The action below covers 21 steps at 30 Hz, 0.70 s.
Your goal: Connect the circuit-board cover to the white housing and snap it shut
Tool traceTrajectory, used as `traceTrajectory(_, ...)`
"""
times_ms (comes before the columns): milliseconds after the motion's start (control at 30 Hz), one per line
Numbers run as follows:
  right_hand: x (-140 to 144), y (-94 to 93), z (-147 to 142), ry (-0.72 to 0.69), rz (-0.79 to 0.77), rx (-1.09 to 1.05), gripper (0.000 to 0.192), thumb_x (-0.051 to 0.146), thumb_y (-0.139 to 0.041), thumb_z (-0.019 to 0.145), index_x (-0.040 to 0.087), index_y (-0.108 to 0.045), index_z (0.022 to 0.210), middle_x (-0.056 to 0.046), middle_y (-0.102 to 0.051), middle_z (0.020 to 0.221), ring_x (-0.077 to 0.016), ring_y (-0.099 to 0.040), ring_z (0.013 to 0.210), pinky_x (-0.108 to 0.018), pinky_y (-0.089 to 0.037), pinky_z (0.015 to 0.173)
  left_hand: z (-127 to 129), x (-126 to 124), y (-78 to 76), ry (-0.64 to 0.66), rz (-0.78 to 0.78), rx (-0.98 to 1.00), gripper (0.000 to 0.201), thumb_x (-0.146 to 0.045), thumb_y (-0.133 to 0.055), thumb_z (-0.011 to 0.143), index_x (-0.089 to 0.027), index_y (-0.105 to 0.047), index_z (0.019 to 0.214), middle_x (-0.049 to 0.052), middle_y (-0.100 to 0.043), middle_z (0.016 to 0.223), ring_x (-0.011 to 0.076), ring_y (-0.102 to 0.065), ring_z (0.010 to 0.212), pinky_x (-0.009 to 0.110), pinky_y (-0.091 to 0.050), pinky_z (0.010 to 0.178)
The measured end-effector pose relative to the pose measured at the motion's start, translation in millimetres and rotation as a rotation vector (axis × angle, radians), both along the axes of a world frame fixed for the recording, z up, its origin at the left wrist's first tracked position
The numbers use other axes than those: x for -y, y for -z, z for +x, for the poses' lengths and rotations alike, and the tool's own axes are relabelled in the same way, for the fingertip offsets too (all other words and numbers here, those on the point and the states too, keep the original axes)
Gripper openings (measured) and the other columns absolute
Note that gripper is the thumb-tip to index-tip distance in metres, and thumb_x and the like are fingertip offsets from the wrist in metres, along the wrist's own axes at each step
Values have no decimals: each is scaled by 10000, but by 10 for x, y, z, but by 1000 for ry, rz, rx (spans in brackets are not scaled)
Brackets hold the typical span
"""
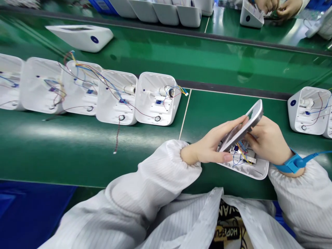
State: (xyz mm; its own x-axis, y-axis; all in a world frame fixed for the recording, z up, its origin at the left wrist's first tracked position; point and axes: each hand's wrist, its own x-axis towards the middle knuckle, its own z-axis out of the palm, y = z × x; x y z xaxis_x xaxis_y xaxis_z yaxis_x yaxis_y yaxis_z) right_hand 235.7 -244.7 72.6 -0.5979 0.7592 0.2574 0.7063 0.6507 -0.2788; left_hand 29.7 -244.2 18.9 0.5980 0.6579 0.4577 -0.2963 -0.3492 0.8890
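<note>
In front of me, my left hand [216,140] grips a tilted panel with a white face and grey rim [240,135], thumb along its lower side. Beneath the panel lies an open white plastic housing [260,173], partly covered by it and by my hands. Red, yellow and blue wires [242,148] and a small blue board show inside the housing. My right hand [271,138], with a blue strap [292,164] at the wrist, is at the panel's far side. Its fingers are curled close to the wires, and what they pinch is hidden.
A row of open white housings [158,116] with loose wires stands at left; more stand at right [308,119]. Another white housing [85,39] rests behind the row. A dark rail [233,90] crosses the green bench. Beyond it, a co-worker's hands [282,8] work at a housing.
</note>
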Motion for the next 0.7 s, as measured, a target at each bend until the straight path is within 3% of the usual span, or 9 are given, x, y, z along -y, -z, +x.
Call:
traceTrajectory(333, -20, 2, -12, -26, 72, -3, 321, 164, -458, 908, 176, -686, 683, -67, -617, 699, -201, -509, 711, -324, -388, 641, 24, 15, -13, -48, 72, -55, 905, -657, -665, 751, -273, -366, 1514, 124, -521, 1436, 370, -545, 1255, 560, -410, 1101)
traceTrajectory(567, -12, 30, -10, 35, 124, 49, 311, 185, -480, 930, 186, -680, 692, -66, -630, 730, -203, -533, 745, -312, -377, 624, 21, 23, 4, -68, 110, -96, 944, -684, -651, 743, -273, -333, 1530, 133, -484, 1475, 387, -500, 1305, 567, -382, 1121)
traceTrajectory(700, -8, 14, -24, 69, 61, 65, 325, 187, -483, 941, 185, -681, 683, -75, -643, 753, -213, -545, 779, -317, -380, 621, 41, 43, 52, -100, 55, -55, 953, -696, -646, 740, -269, -331, 1532, 127, -447, 1517, 393, -481, 1331, 578, -361, 1143)
